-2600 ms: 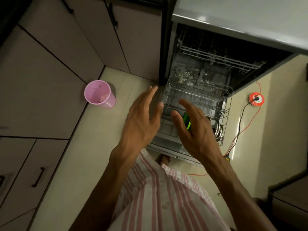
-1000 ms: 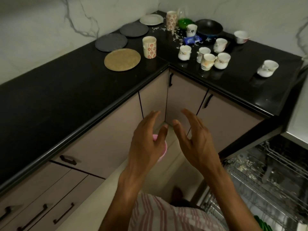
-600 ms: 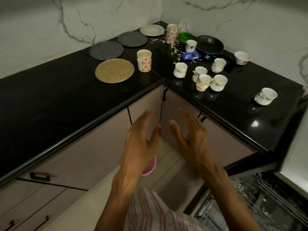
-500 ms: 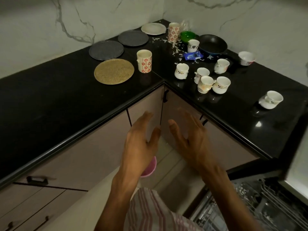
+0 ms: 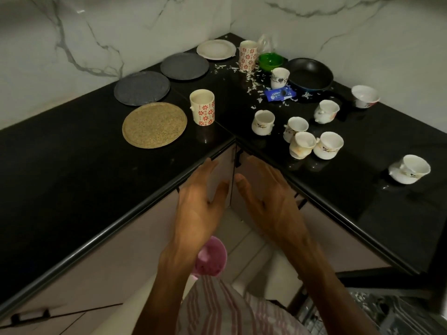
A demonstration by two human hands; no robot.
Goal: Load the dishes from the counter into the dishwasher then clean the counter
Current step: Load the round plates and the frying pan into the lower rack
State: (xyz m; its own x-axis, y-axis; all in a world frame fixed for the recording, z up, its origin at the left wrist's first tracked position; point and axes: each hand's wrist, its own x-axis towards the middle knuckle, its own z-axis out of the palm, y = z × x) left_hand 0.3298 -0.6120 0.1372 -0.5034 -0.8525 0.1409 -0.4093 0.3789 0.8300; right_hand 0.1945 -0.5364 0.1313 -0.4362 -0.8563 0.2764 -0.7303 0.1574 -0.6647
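My left hand (image 5: 199, 209) and my right hand (image 5: 268, 201) hover empty, fingers spread, below the inner corner of the black L-shaped counter (image 5: 72, 170). On the counter lie a gold plate (image 5: 154, 125), two dark grey plates (image 5: 141, 87), a white plate (image 5: 216, 49), two red-flowered mugs (image 5: 202, 110), several white cups (image 5: 263, 122), a green bowl (image 5: 271, 61) and a black pan (image 5: 309, 74). The open dishwasher's rack (image 5: 367, 310) shows at the bottom right.
A blue Oreo wrapper (image 5: 280, 94) and scattered white scraps (image 5: 251, 81) litter the counter corner. A pink bin (image 5: 212, 259) stands on the floor under my left wrist. Cabinet doors with black handles (image 5: 238, 158) run under the counter. A marble wall backs it.
My view has swung up from the dishwasher to the counter. Both hands have risen toward the counter's inner corner, still empty and spread.
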